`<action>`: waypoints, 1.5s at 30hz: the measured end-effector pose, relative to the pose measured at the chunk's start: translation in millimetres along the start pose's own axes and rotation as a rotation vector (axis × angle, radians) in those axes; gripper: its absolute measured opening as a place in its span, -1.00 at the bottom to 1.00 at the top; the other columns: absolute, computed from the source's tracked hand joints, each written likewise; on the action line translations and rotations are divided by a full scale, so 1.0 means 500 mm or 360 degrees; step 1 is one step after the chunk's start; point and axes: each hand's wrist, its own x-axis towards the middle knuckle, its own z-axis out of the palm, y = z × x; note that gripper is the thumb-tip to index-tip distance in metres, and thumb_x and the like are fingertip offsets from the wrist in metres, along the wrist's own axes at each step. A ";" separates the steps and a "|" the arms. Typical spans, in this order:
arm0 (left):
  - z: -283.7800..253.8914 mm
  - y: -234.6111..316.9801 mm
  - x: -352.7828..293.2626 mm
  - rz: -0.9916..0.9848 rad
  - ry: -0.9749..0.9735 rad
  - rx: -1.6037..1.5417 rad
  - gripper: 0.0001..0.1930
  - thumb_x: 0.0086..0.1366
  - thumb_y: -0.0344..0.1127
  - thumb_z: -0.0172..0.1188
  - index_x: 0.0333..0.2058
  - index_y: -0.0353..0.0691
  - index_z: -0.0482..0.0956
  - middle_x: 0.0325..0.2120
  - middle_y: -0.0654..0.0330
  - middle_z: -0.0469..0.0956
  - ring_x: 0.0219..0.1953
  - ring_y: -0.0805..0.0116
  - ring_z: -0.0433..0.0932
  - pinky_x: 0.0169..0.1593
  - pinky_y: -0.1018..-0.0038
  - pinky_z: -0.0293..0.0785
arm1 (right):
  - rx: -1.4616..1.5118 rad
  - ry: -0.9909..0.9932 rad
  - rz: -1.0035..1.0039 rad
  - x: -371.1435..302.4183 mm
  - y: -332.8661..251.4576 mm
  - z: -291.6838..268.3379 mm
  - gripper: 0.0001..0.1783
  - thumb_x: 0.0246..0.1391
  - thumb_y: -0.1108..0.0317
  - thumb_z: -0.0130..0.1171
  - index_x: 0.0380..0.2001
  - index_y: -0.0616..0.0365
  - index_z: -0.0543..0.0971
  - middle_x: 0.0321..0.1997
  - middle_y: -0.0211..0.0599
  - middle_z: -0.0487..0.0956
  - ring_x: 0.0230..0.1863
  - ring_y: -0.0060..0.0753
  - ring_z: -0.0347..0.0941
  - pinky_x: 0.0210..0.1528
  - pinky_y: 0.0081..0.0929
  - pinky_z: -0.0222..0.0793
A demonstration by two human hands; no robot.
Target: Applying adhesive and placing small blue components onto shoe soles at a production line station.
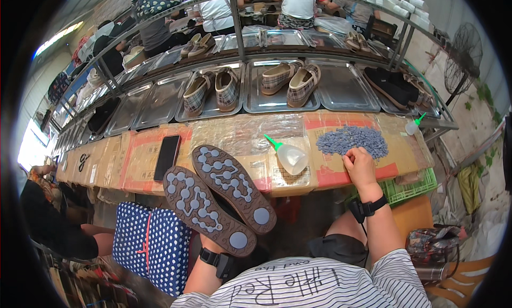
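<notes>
My left hand (209, 244) is mostly hidden beneath a pair of shoes (217, 198) that it holds up with the soles facing me. Their brown soles carry blue-grey dots and joined patches, with a larger round patch at each heel. At the near edge of a pile of small blue-grey pieces (349, 140), my right hand (360, 164) has its fingers closed in a pinch. Whatever lies between those fingertips is too small to make out. Between the shoes and the pile, a clear squeeze bottle (292, 158) with a green nozzle lies on the cardboard-covered bench (224, 132).
A phone (167, 157) lies left of the shoes. Another green-tipped bottle (414, 125) is at the bench's right end. Metal trays (341, 89) behind hold plaid shoes (304, 86) and black shoes (392, 86). A green crate (413, 188) sits below. People work beyond the rack.
</notes>
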 end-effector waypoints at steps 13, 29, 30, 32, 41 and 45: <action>0.013 0.043 0.003 -0.0122 0.0240 0.0103 -0.74 0.44 -0.29 0.02 0.03 -0.20 0.52 -0.04 0.19 0.58 -0.02 0.38 0.56 0.03 0.48 0.53 | 0.1387 -0.0092 0.0390 -0.031 -0.132 -0.039 -0.96 0.18 0.54 0.19 -0.35 0.22 0.52 -0.44 -0.37 0.59 -0.45 -0.57 0.56 -0.39 -0.57 0.50; 0.029 0.077 -0.024 -0.0074 0.0510 -0.0037 -0.74 0.49 -0.21 -0.07 -0.01 -0.21 0.46 -0.09 0.13 0.55 -0.08 0.30 0.57 0.04 0.41 0.57 | 0.1459 -0.1360 -0.0639 -0.145 -0.521 0.055 -0.93 0.08 0.53 0.29 -0.33 0.20 0.62 -0.28 -0.32 0.47 -0.31 -0.41 0.46 -0.24 -0.50 0.39; 0.031 0.080 -0.018 -0.0080 0.0524 -0.0118 -0.73 0.50 -0.21 -0.07 -0.01 -0.21 0.46 -0.09 0.13 0.55 -0.08 0.30 0.57 0.04 0.41 0.57 | 0.1451 -0.1319 -0.0703 -0.145 -0.521 0.060 -0.94 0.08 0.53 0.30 -0.34 0.20 0.62 -0.30 -0.34 0.47 -0.33 -0.42 0.46 -0.26 -0.51 0.39; 0.033 0.085 -0.008 -0.0095 0.0553 -0.0278 -0.73 0.50 -0.21 -0.07 0.00 -0.22 0.45 -0.09 0.12 0.55 -0.08 0.29 0.57 0.04 0.41 0.57 | 0.1444 -0.1284 -0.0766 -0.143 -0.524 0.064 -0.94 0.07 0.53 0.30 -0.36 0.20 0.63 -0.32 -0.35 0.47 -0.35 -0.42 0.46 -0.28 -0.51 0.40; 0.025 0.066 -0.070 -0.0120 0.0654 -0.0980 -0.72 0.50 -0.20 -0.08 0.02 -0.23 0.44 -0.08 0.10 0.55 -0.08 0.27 0.58 0.03 0.39 0.57 | 0.1390 -0.0991 -0.0900 -0.153 -0.508 0.065 -0.87 -0.01 0.55 0.32 -0.33 0.18 0.64 -0.35 -0.24 0.52 -0.40 -0.27 0.52 -0.38 -0.47 0.44; 0.029 0.074 -0.078 -0.0126 0.0728 -0.1289 -0.71 0.50 -0.19 -0.08 0.03 -0.24 0.43 -0.07 0.09 0.55 -0.07 0.27 0.58 0.03 0.39 0.58 | 0.1129 -0.0573 -0.1429 -0.179 -0.508 0.041 -0.69 -0.05 0.56 0.21 -0.16 0.26 0.60 -0.24 -0.27 0.49 -0.31 -0.22 0.51 -0.32 -0.41 0.48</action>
